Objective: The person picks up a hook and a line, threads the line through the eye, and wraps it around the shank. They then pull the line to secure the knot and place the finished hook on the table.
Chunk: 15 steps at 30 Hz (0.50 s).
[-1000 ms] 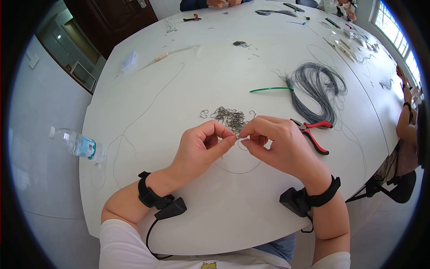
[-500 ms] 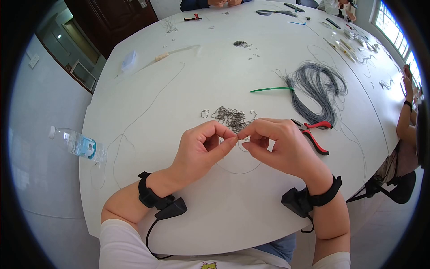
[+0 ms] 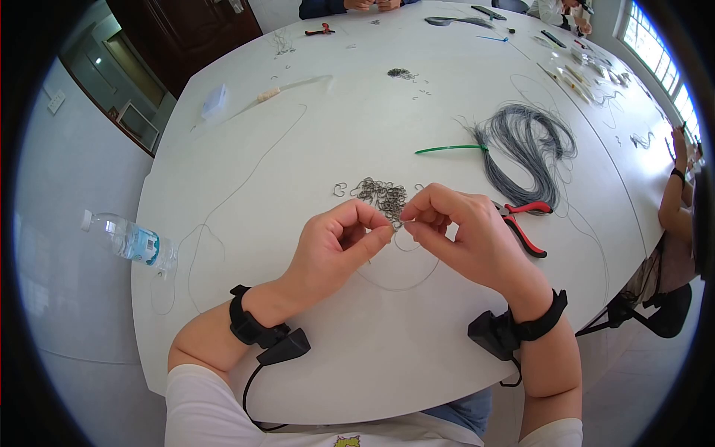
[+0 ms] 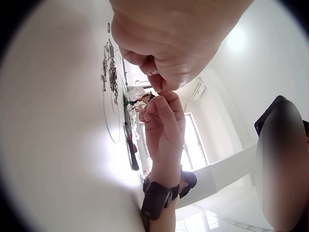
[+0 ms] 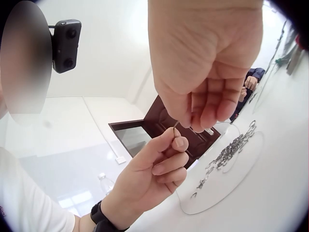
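Observation:
My left hand (image 3: pixel 335 238) pinches a small metal hook (image 5: pixel 175 128) between thumb and forefinger; most of the hook is hidden by the fingertips. Facing it, my right hand (image 3: pixel 469 235) has thumb and forefinger pinched together on a thin grey line (image 3: pixel 397 289), its fingertips close beside the hook. This line hangs below both hands in a wide loop. Just beyond the fingertips lies a pile of dark metal hooks (image 3: pixel 383 195), which also shows in the right wrist view.
Red-handled pliers (image 3: pixel 527 231) lie right of my right hand. Behind them is a grey bundle of line (image 3: pixel 532 145) with a green tie (image 3: pixel 450 150). A water bottle (image 3: pixel 130 238) lies at the left edge of the white table (image 3: pixel 320 387). Other people sit around it.
My right fingers met the left fingertips half a second ago; now they have drawn slightly apart to the right. The left hand stays nearly still.

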Available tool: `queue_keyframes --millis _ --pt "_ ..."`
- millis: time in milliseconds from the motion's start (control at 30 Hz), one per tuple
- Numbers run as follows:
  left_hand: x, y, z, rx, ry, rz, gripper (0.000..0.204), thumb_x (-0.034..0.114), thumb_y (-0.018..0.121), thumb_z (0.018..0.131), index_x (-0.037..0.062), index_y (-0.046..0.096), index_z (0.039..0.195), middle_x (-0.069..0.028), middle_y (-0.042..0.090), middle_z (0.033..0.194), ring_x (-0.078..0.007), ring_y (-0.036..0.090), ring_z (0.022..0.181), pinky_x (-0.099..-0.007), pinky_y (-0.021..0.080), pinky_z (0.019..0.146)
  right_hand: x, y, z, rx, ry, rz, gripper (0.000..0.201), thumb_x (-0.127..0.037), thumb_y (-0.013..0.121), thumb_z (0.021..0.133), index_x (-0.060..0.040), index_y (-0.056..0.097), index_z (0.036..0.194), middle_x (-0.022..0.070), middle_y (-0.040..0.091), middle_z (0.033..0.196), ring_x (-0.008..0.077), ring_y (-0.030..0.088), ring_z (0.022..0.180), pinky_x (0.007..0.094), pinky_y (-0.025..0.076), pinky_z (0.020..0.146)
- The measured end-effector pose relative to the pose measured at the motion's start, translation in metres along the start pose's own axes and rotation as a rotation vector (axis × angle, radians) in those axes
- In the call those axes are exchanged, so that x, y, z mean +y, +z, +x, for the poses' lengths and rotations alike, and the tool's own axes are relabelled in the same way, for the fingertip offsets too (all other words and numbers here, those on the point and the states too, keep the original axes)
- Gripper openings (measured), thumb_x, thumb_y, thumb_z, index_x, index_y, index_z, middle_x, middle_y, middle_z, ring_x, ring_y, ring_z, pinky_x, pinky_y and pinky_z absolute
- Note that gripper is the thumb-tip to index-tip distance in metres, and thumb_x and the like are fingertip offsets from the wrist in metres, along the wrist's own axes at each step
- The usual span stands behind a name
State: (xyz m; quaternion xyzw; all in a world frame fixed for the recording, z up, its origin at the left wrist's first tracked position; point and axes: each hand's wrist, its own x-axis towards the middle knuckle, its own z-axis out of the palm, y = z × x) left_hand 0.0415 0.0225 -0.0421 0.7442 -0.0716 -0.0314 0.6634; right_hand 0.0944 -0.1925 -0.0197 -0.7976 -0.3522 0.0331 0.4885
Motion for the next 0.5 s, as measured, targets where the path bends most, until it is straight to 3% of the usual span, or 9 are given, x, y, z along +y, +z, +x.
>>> queue_keyframes --millis 267,300,367,500 --pt "0.002 -0.001 0.000 -0.039 -0.016 -0.081 0.012 0.015 0.065 0.098 0.0042 0.063 0.101 0.0063 0.061 0.086 0.0009 0.051 0.074 -0.0169 0.042 0.066 -0.001 0.001 0.001 -0.008 0.029 0.088 0.007 -0.006 0.067 0.088 -0.0019 0.065 0.093 0.0069 0.068 0.076 0.0148 0.064 0.065 0.0263 0.049 0.060" --pt "0.005 -0.002 0.000 -0.040 -0.043 -0.082 0.011 0.014 0.064 0.098 0.0039 0.062 0.101 0.0040 0.062 0.090 -0.0020 0.054 0.081 -0.0192 0.044 0.073 -0.001 0.001 0.001 -0.008 0.028 0.089 0.007 -0.006 0.067 0.088 -0.0019 0.065 0.093 0.0069 0.068 0.076 0.0148 0.064 0.065 0.0263 0.049 0.060" --pt "0.010 -0.004 -0.002 -0.039 -0.068 -0.076 0.010 0.014 0.062 0.099 0.0036 0.061 0.102 0.0018 0.063 0.093 -0.0048 0.057 0.088 -0.0214 0.046 0.081 0.000 0.003 0.002 -0.042 0.186 0.219 0.007 -0.007 0.067 0.089 -0.0031 0.066 0.094 0.0062 0.069 0.078 0.0148 0.064 0.066 0.0260 0.050 0.061" --pt "0.016 -0.003 0.004 -0.018 -0.014 -0.028 0.013 0.017 0.063 0.099 0.0046 0.061 0.103 0.0004 0.064 0.094 -0.0063 0.057 0.089 -0.0227 0.047 0.084 -0.003 0.004 0.000 0.038 0.194 0.443 0.008 -0.011 0.066 0.093 -0.0034 0.066 0.095 0.0041 0.070 0.078 0.0158 0.066 0.066 0.0261 0.051 0.061"
